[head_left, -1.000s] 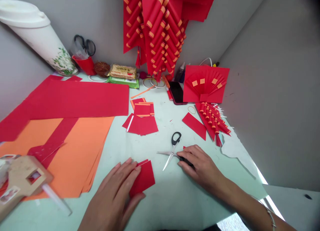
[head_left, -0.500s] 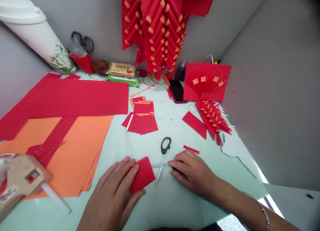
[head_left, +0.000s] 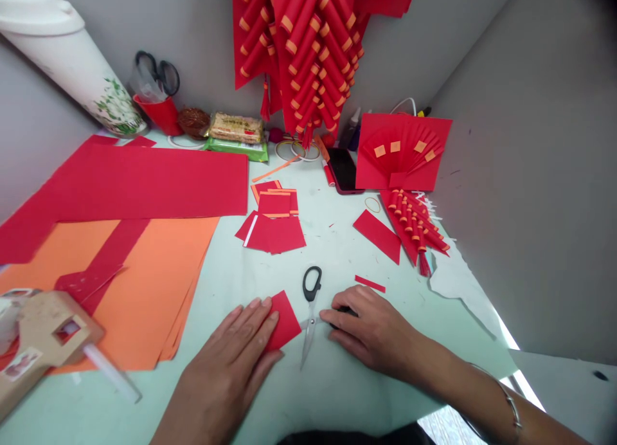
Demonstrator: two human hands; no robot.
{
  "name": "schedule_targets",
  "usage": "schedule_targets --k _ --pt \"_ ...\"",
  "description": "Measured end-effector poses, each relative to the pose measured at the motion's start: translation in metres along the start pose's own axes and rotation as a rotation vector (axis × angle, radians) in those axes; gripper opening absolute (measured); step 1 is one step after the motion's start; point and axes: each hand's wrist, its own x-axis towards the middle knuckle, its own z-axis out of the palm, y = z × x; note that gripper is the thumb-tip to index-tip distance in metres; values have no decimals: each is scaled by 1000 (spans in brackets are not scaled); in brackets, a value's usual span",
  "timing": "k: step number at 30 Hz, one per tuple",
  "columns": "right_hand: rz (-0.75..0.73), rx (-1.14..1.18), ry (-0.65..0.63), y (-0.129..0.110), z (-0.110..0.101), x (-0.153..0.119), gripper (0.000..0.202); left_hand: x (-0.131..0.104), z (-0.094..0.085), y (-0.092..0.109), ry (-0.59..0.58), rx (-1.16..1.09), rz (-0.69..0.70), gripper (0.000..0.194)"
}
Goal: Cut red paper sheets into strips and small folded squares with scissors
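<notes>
My left hand (head_left: 236,355) lies flat, fingers stretched out over a small red paper piece (head_left: 285,323), with the thumb along its lower edge. The right part of that paper shows; the rest is under my fingers. Just right of it lie scissors (head_left: 311,321) with spread blades, one tip close to the paper's edge. One black handle loop points away from me. Around the other loop, mostly hidden, my right hand (head_left: 369,329) is closed. A thin red paper strip (head_left: 370,283) lies just beyond my right hand.
Red cards (head_left: 274,234) lie ahead, near a red rectangle (head_left: 378,236). At left are orange sheets (head_left: 144,303), a long red sheet (head_left: 178,184) and a glue gun (head_left: 53,332). Paper firecrackers (head_left: 315,59) hang at the back; a phone (head_left: 343,170) lies below them.
The scissors have turned, their free loop swinging slightly left. My left hand has shifted a little right with the red paper, which now lies flatter. The view has tilted slightly.
</notes>
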Motion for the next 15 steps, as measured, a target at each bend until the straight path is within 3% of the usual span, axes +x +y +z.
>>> schedule_targets --k 15 --pt "-18 -209 -73 3 4 -7 35 0 -5 4 -120 93 17 71"
